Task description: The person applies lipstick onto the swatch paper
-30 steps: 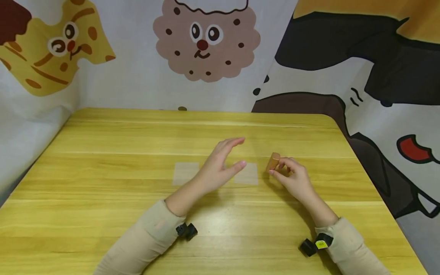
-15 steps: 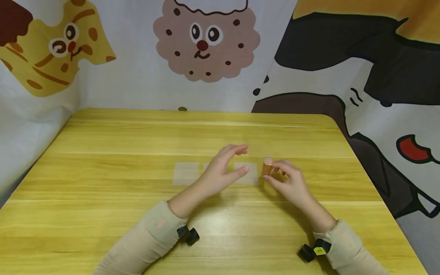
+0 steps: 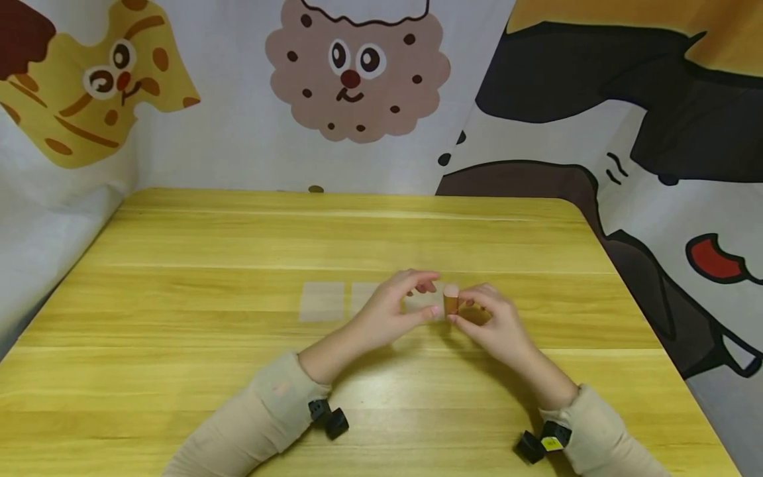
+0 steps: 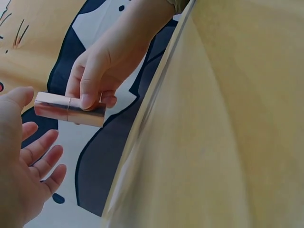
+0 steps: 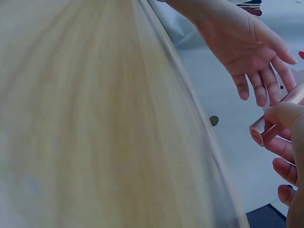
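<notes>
A rose-gold lipstick (image 3: pixel 451 303), capped and with a seam round its body, stands upright between thumb and fingers of my right hand (image 3: pixel 496 324), held above the table. In the left wrist view the lipstick (image 4: pixel 56 107) is pinched near one end, its other end free. Close on the left, my left hand (image 3: pixel 389 306) has its fingers spread and thumb apart, holding nothing. The right wrist view shows the palm of that left hand (image 5: pixel 242 50) turned toward the lipstick (image 5: pixel 260 132).
Three pale square patches lie in a row on the wooden table (image 3: pixel 208 318): a left patch (image 3: pixel 322 302), a middle patch (image 3: pixel 362 295) and a right patch (image 3: pixel 422 303) partly behind the hands. A cartoon-printed cloth (image 3: pixel 226 99) hangs behind the table's far edge.
My right hand has brought the lipstick left and nearer to me, turning it more upright. The left hand has shifted right and slightly nearer, so the gap between the hands has narrowed.
</notes>
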`<action>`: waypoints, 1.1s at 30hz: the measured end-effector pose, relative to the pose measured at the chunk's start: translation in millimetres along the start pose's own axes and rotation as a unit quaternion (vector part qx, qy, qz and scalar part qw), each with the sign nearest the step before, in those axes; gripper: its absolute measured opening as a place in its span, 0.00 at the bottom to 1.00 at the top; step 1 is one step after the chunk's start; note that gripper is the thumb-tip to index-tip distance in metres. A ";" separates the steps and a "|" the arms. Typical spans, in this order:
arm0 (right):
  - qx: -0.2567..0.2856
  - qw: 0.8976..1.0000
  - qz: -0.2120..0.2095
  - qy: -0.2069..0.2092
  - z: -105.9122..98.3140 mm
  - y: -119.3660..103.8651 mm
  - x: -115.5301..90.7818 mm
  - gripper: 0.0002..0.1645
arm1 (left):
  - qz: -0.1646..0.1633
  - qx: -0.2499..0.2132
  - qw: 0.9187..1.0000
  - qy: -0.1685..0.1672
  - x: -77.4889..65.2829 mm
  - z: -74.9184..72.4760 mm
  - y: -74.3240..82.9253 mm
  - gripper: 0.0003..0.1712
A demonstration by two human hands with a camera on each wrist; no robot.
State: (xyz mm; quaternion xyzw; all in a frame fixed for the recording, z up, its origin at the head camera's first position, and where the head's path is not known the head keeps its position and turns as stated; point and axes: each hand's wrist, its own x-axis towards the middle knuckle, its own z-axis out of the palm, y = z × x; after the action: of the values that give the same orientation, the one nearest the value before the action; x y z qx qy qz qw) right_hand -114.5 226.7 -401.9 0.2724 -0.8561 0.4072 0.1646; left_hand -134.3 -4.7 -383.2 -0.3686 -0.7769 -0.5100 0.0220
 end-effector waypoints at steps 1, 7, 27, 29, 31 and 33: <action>0.002 1.000 -0.003 -0.002 0.6 0.0 -0.4 0.20 | 0.001 -0.001 1.000 0.000 -0.3 0.8 0.0 0.29; 0.002 1.000 -0.022 -0.006 4.6 -2.1 -2.2 0.20 | 0.004 -0.016 1.000 0.000 -1.7 4.8 0.1 0.27; 0.005 0.999 -0.035 -0.038 10.1 -6.4 -5.2 0.20 | -0.019 -0.025 0.999 0.008 -6.8 7.2 0.8 0.14; 0.009 0.999 -0.036 -0.036 9.6 -7.8 -4.8 0.21 | -0.016 -0.026 0.999 0.010 -6.7 7.1 0.5 0.12; 0.013 0.999 -0.037 -0.035 8.9 -8.7 -4.4 0.21 | -0.013 -0.031 0.999 0.012 -7.0 6.6 1.1 0.11; 0.016 0.999 -0.038 -0.034 8.4 -9.6 -4.2 0.22 | -0.011 -0.033 0.999 0.014 -7.5 6.2 1.4 0.10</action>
State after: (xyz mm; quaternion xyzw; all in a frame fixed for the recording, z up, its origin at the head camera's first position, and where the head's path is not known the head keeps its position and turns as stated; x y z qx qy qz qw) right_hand -105.9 216.5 -403.3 0.3212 -0.8433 0.4052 0.1467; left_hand -125.9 -3.6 -388.2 -0.3537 -0.7629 -0.5410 0.0152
